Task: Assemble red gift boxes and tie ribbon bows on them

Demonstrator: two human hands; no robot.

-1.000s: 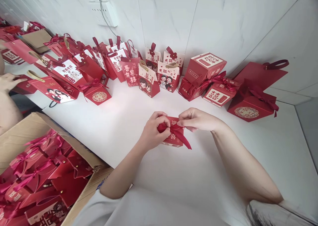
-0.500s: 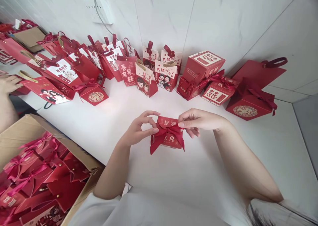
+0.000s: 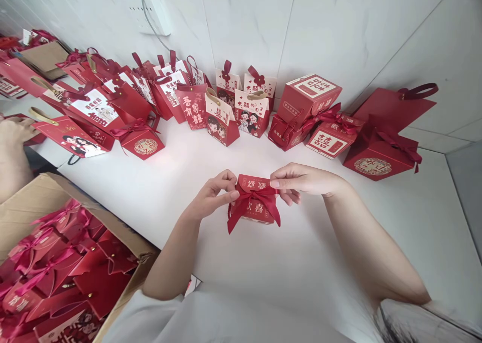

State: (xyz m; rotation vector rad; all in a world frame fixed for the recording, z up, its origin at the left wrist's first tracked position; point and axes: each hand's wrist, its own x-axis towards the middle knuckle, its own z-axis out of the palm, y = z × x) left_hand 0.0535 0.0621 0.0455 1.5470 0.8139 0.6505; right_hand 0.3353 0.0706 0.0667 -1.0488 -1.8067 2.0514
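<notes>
A small red gift box (image 3: 253, 182) with white characters lies on the white table in front of me. A dark red ribbon (image 3: 259, 198) is tied round it in a bow, its two tails hanging over the near side. At the bow's left side, my left hand (image 3: 215, 196) is closed, thumb and fingertips pinching the ribbon along the box edge. My right hand (image 3: 301, 181) pinches the bow's right side between thumb and forefinger near the box's upper right corner, with its other fingers curled beneath.
Red gift boxes (image 3: 222, 124) with handles or bows line the wall. More stand at the right, including a large box (image 3: 376, 157). A cardboard carton (image 3: 124, 237) full of red boxes is at lower left. Another person's hand (image 3: 17, 129) shows at the left edge.
My left hand's spread fingers have drawn together onto the left side of the ribbon. My right hand keeps its pinch; the box has barely moved.
</notes>
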